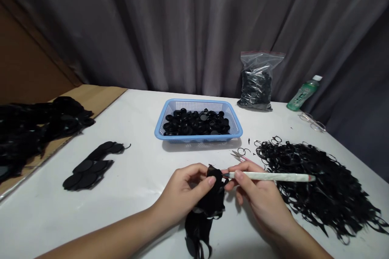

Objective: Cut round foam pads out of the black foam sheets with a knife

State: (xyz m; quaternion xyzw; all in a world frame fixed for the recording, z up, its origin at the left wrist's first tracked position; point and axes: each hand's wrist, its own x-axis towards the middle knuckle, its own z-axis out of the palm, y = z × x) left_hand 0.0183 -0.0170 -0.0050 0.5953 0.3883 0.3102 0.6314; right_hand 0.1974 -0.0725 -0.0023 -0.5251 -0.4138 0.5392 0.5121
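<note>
My left hand (188,186) pinches the upper end of a black piece (212,200) made of joined round shapes, which hangs down toward the table's front edge. In my right hand (255,190) is a long pale-green pen-like tool (276,176), held between thumb and fingers with its dark tip against the edge of the black piece. The tool's reddish end points right. Just behind my right hand lie small scissors (241,156) with pink handles, partly hidden by the fingers.
A blue basket (199,138) of black round parts stands behind my hands. Black scraps (322,186) are heaped right; black discs (88,170) and a dark pile (39,129) lie left. A filled bag (257,85), a green bottle (304,94) and glasses (312,122) are back right.
</note>
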